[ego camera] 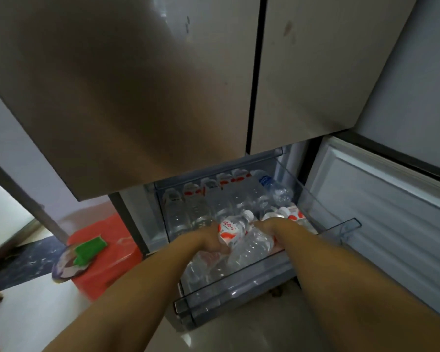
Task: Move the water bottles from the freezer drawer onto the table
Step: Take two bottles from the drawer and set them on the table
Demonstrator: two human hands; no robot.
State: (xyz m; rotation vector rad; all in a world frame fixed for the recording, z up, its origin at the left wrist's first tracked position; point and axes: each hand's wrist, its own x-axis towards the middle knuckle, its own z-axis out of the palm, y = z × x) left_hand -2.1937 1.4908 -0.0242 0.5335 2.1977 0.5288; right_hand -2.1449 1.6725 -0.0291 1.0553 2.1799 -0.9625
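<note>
A home kitchen, shown by a multi-door steel refrigerator with its lower freezer drawer pulled out and full of water bottles, pale tiled floor, and a red plastic stool at the refrigerator's lower left corner.

The clear plastic freezer drawer stood pulled out, open from above at its front half. The steel upper fridge doors overhung its rear rows of bottles. The open white-lined freezer door bounded the right side; a red plastic stool stood just left. Packed clear water bottles left little gap between them.
</note>
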